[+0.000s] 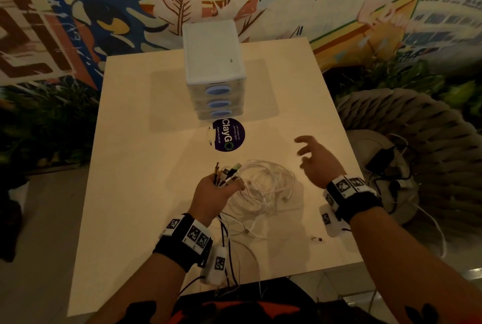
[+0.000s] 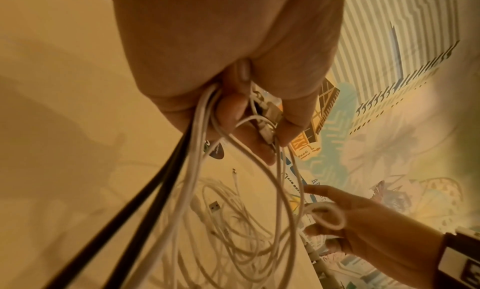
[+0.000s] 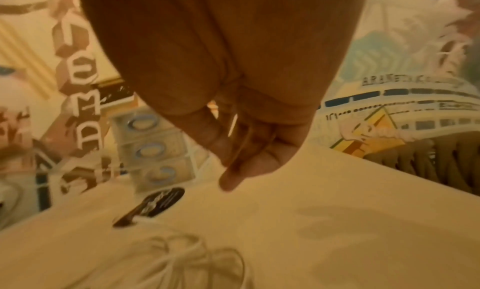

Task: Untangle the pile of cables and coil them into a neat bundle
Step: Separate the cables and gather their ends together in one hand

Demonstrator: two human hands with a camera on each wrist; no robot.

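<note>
My left hand is raised over the pale table and grips a bunch of cable plugs that fan out past its fingers. White cables and two black cables trail down from its fist. The loose white tangle lies on the table just right of it, one USB plug showing. My right hand hovers right of the tangle with relaxed, spread fingers and holds nothing that I can make out. The tangle's top loops lie below that hand.
A white three-drawer unit stands at the table's far middle, a round dark sticker in front of it. A small loose connector lies near the right front edge. A woven chair with a black charger sits to the right.
</note>
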